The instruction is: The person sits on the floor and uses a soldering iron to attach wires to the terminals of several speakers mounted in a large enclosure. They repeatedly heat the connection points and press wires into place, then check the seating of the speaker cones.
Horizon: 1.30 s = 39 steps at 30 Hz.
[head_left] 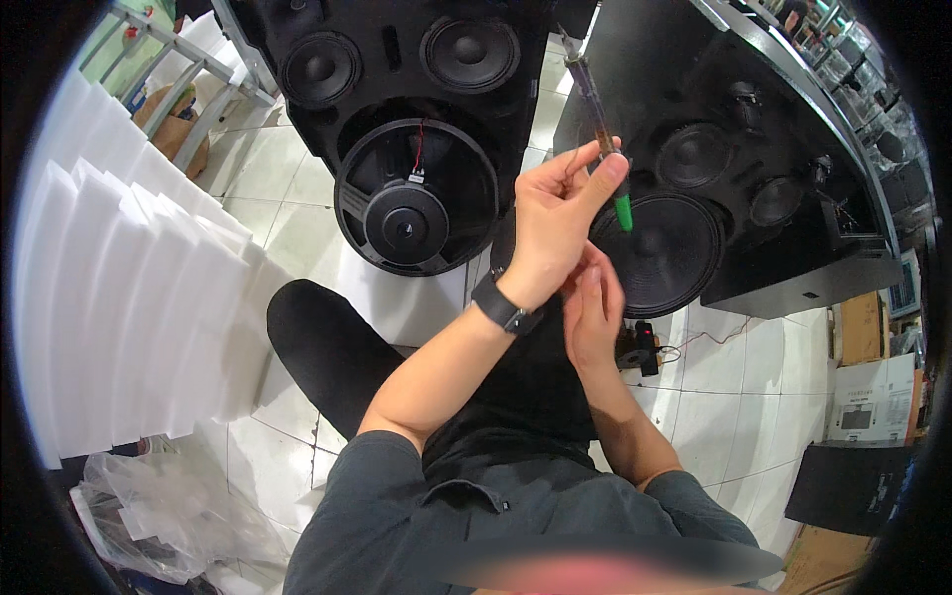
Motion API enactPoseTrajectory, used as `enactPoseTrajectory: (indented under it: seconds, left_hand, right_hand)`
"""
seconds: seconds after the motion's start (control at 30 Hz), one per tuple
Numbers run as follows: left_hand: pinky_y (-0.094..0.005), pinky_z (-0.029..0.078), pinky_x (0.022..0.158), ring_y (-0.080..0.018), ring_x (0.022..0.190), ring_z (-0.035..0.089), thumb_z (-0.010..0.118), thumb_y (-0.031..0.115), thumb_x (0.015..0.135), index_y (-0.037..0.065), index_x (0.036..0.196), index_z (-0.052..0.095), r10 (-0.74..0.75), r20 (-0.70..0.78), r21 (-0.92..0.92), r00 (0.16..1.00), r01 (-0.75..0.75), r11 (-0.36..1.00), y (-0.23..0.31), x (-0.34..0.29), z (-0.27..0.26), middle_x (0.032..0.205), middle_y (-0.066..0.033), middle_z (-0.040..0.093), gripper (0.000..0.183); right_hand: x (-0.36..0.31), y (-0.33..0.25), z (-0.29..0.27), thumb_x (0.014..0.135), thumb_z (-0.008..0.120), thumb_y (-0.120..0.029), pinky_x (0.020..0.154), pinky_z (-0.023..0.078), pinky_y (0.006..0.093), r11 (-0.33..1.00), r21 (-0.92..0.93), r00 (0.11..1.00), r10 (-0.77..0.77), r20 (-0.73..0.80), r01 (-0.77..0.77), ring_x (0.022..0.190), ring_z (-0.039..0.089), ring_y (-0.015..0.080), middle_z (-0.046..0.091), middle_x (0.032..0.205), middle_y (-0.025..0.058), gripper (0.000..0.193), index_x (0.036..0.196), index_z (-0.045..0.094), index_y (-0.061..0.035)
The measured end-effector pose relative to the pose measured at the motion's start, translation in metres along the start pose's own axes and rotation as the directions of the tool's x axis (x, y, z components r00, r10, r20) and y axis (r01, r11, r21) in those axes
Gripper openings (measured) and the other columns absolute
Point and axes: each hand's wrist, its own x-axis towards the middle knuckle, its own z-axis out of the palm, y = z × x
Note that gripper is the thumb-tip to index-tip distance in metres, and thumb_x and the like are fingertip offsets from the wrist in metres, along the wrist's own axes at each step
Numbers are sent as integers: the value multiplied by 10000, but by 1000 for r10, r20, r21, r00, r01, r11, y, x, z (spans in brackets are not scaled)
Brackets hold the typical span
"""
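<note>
My left hand (555, 223), with a black watch on its wrist, is closed around a slim, dark, stick-shaped tool with a green end (623, 213). The tool stands tilted, its thin other end pointing up and away; its exact kind is unclear. Just below, my right hand (593, 315) has its fingers bent together near the left palm. Whatever may be in those fingers is hidden. Ahead to the left, a large round speaker driver (407, 223) shows its magnet and a red wire, leaning against a black speaker cabinet (392, 59). A second black cabinet (739, 238) lies to the right.
A tall stack of white foam sheets (139, 307) stands at the left, with clear plastic wrapping (164, 516) below it. Cardboard boxes (873, 407) line the right side. A small black device (645, 347) with wires sits on the tiled floor. A metal ladder (183, 94) stands far left.
</note>
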Motion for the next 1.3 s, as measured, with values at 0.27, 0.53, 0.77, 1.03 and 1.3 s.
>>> enactPoseTrajectory:
  seconds: [0.27, 0.53, 0.77, 1.03, 1.3]
  left_hand:
    - [-172, 352, 546, 17, 623, 481, 771, 210, 960, -41, 1014, 756, -67, 33, -158, 997, 71, 985, 36, 23, -18, 682, 67, 599, 258]
    - [-183, 303, 542, 1, 643, 394, 605, 303, 1042, 14, 1311, 674, -104, 102, 212, 989, 80, 974, 43, 54, -61, 802, 91, 504, 401]
    - [-180, 308, 581, 16, 676, 390, 544, 285, 1093, 43, 1258, 727, 262, 50, 608, 964, -238, 758, 90, 88, -154, 900, 62, 637, 345]
    - [-173, 292, 546, -1, 626, 416, 784, 155, 938, 61, 1023, 813, 414, 353, 764, 839, -513, 390, 163, 203, -180, 813, 43, 648, 130]
    - [-195, 270, 535, -19, 616, 411, 802, 106, 896, 88, 1003, 817, 413, 533, 790, 739, -609, 72, 174, 271, -168, 829, 49, 668, 109]
  right_hand:
    - [97, -15, 86, 1018, 368, -701, 1138, 392, 403, 841, 467, 962, -247, -119, 273, 1348, 503, 250, 497, 1480, 149, 849, 1555, 336, -44]
    - [220, -57, 60, 1038, 493, -586, 817, 548, 328, 728, 365, 808, -459, -369, 580, 890, 636, 208, 639, 1038, 112, 643, 1195, 583, 31]
    - [326, -81, 51, 1065, 520, -510, 684, 564, 324, 677, 159, 679, -633, -372, 718, 706, 657, 215, 651, 834, 134, 572, 1077, 606, 56]
    - [385, -65, 80, 1062, 552, -395, 456, 423, 237, 684, 62, 632, -631, -451, 727, 489, 577, 149, 613, 660, 98, 456, 930, 598, 39]
    - [422, -48, 89, 1056, 536, -391, 441, 411, 232, 718, 124, 654, -531, -539, 685, 454, 530, 121, 581, 628, 74, 465, 856, 599, 24]
